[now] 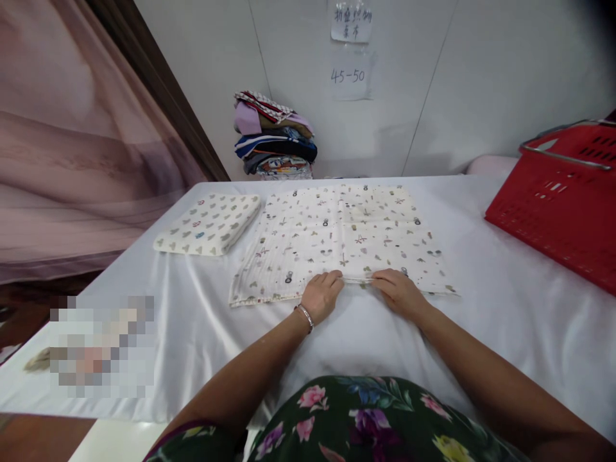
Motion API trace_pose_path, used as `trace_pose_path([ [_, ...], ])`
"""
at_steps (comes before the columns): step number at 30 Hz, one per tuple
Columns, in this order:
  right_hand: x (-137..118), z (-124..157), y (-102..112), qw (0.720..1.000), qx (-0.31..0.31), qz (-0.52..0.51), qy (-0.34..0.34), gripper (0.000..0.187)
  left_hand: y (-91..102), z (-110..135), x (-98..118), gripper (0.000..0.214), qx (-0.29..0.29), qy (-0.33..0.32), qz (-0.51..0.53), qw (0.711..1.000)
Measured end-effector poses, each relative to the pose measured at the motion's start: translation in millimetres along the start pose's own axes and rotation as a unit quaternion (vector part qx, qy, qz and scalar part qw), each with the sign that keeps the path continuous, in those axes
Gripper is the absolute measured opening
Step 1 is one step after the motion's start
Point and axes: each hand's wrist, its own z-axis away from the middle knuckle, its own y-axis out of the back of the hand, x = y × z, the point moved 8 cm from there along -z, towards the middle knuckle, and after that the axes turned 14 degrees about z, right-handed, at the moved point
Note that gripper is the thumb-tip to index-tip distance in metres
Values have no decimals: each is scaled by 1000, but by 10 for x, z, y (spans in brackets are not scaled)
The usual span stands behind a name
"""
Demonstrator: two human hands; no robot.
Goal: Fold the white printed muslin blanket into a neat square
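Observation:
A cream cloth [308, 237] printed with small starfish and other motifs lies flat in layers in front of me, with crease lines across it. My left hand [323, 294] grips its near edge just left of the middle, fingers curled over the fabric. A short way to the right, my right hand [397, 290] pinches the same edge. Between the two hands, the layered edge looks slightly bunched. The fingertips are partly hidden by the hands. A silvery bracelet [305, 316] circles my left wrist.
A folded cream blanket [206, 224] with grey prints sits to the left. At the right stands a red plastic basket [558, 199]. Behind the white-covered table [505, 333], a stack of folded fabrics [274, 138] leans near the wall. A blurred patch [101, 346] covers the left front.

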Motion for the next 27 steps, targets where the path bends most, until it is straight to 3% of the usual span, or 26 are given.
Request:
trace_pose_path([
  [7,-4,-26,49,1000,22,4,-12,25,-45,-53,127,18,-21,-13,-12,1000],
  [15,-8,-40,45,1000,11,19,-18,28,-152,-272,210,21,-56,-50,-3,997],
  [21,-13,-18,130,999,43,17,-12,25,74,-231,223,14,6,-22,147,989],
  [27,-51,-10,50,1000,-24,2,8,24,102,-171,144,12,31,23,215,976],
])
